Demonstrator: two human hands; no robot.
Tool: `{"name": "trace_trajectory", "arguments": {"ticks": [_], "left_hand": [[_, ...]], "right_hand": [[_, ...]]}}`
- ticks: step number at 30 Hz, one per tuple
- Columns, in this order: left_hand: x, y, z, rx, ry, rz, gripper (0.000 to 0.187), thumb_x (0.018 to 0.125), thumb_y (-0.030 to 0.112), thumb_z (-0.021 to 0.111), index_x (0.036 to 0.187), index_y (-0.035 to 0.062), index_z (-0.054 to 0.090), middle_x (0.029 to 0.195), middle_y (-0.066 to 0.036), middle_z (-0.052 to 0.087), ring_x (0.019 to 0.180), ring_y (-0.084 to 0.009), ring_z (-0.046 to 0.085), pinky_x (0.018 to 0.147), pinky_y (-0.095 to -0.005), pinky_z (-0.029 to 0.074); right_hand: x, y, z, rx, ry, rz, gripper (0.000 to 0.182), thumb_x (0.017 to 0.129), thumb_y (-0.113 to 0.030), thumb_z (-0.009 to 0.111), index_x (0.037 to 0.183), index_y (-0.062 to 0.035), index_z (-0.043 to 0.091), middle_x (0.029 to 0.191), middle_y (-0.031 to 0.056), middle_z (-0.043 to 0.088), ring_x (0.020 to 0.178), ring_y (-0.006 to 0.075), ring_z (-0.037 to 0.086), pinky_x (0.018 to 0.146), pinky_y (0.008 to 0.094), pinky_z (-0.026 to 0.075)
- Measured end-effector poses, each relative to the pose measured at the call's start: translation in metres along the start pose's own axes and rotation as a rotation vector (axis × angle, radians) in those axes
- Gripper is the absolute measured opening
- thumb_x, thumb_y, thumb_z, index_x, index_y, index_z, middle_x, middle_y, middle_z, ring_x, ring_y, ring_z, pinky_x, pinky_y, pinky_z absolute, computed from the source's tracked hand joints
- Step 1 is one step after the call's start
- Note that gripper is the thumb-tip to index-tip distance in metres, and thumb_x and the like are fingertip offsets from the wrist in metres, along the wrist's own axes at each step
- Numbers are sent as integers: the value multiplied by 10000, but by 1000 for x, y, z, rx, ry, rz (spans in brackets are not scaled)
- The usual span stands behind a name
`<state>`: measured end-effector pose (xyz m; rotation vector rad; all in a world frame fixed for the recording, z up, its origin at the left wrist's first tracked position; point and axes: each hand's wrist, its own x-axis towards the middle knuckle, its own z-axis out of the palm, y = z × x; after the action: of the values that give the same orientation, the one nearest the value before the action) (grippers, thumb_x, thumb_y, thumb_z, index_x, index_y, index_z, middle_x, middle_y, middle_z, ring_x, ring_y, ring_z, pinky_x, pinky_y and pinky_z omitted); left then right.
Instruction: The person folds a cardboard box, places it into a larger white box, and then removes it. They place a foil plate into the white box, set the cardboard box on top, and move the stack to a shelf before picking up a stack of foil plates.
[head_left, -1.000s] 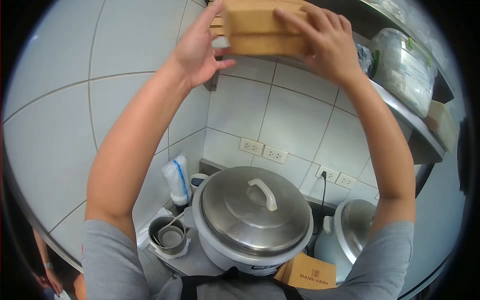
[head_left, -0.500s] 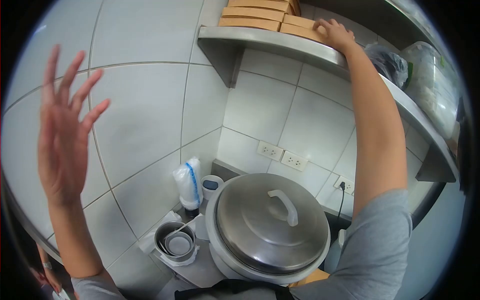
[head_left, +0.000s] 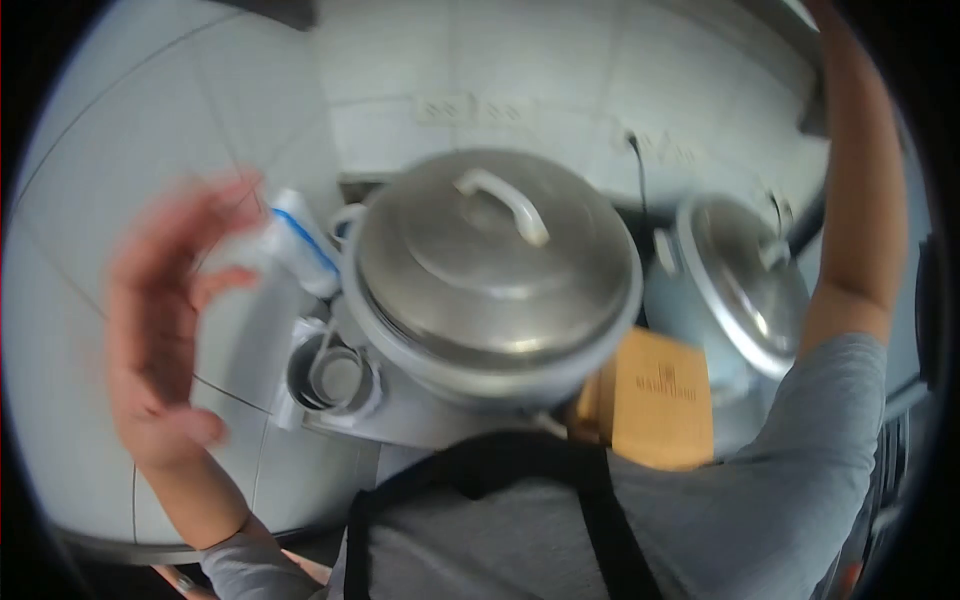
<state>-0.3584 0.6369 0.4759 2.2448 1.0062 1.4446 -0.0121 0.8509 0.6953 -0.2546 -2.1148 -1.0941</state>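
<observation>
My left hand [head_left: 165, 320] is raised in front of the tiled wall at the left, fingers apart and loosely curved, with nothing in it. Motion smears its fingertips. Nearest to it is a white plastic-wrapped bundle with a blue stripe [head_left: 305, 245]. Only my right forearm [head_left: 862, 190] shows, reaching up past the top right edge; the hand itself is out of frame. Low in the middle, a large round cooker with a metal lid [head_left: 480, 290] stands between my arms. A brown cardboard box with printed lettering [head_left: 662, 400] is close to my body.
A second lidded cooker [head_left: 745, 285] stands at the right. Small metal pots [head_left: 335, 380] sit on the counter [head_left: 410, 415] left of the large cooker. Behind are wall sockets [head_left: 470, 108] and a black plugged-in cord [head_left: 641, 170]. Part of another person shows at the bottom left.
The view has tilted down, so the shelf with its brown boxes and my right hand left the frame. My left hand's fingers went from stretched to curved. The second cooker and cardboard box came into view.
</observation>
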Motion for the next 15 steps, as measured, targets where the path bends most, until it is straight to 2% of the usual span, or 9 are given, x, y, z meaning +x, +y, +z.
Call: {"name": "trace_trajectory", "arguments": {"ticks": [1, 4, 7, 8, 9, 10, 11, 12, 15], "left_hand": [[9, -14, 14, -43, -353, 58, 1020, 687, 408, 806, 1469, 2, 293, 1451, -245, 395, 1293, -352, 453, 983, -404, 427], [4, -46, 101, -437, -866, -149, 854, 744, 294, 791, 1432, 8, 375, 1430, -182, 441, 1281, -282, 473, 998, -381, 420], [-43, -98, 212, -905, -882, -611, 806, 865, 385, 679, 1488, 57, 285, 1440, -159, 428, 1316, -255, 435, 1071, -388, 359], [-58, -120, 248, -995, -898, -703, 823, 898, 474, 628, 1507, 74, 246, 1455, -173, 410, 1329, -264, 420, 1099, -398, 326], [-73, -138, 283, -1023, -848, -828, 801, 929, 491, 569, 1515, 78, 211, 1468, -164, 390, 1338, -264, 406, 1101, -400, 322], [-84, -149, 315, -1045, -793, -953, 780, 961, 507, 511, 1523, 83, 176, 1482, -154, 370, 1347, -264, 393, 1104, -402, 318], [-85, -151, 344, -1040, -710, -1032, 761, 973, 511, 480, 1525, 87, 170, 1479, -148, 370, 1349, -265, 384, 1105, -406, 312], [-84, -146, 368, -1034, -623, -1114, 742, 986, 514, 450, 1526, 91, 165, 1476, -142, 371, 1351, -266, 375, 1106, -409, 306], [-79, -114, 399, -819, -475, -1209, 679, 1006, 501, 401, 1515, 97, 204, 1484, -149, 352, 1347, -276, 365, 1095, -420, 307]], "right_hand": [[-42, -12, -29, 80, -82, 15, 407, 787, -97, 669, 1192, -102, 624, 1230, 75, 579, 1152, 244, 538, 1049, 384, 407], [-171, -45, -115, 274, -488, 395, 424, 816, -232, 656, 1221, -112, 623, 1155, 88, 631, 1065, 216, 572, 956, 357, 432], [-247, -101, -162, 247, -767, 772, 461, 788, -353, 727, 1127, -53, 644, 970, 48, 666, 886, 150, 590, 791, 304, 460], [-277, -117, -169, 295, -821, 957, 491, 779, -394, 751, 1096, -34, 651, 908, 34, 677, 826, 128, 596, 736, 287, 469], [-322, -130, -174, 516, -786, 1336, 527, 796, -457, 735, 1105, -37, 654, 894, 34, 671, 808, 127, 606, 699, 281, 474], [-378, -140, -177, 648, -809, 1470, 590, 814, -536, 694, 1129, -39, 654, 885, 30, 667, 797, 128, 613, 686, 276, 484], [-417, -162, -174, 661, -823, 1626, 674, 816, -601, 651, 1179, -33, 641, 894, 53, 675, 818, 150, 626, 713, 283, 501], [-468, -182, -169, 646, -881, 1749, 727, 874, -632, 539, 1315, -55, 547, 1099, 113, 662, 1009, 195, 621, 822, 331, 497], [-541, -272, -129, 843, -240, 2170, 767, 865, -645, 522, 1420, -120, 454, 1327, 115, 546, 1173, 238, 526, 946, 422, 439]]}}
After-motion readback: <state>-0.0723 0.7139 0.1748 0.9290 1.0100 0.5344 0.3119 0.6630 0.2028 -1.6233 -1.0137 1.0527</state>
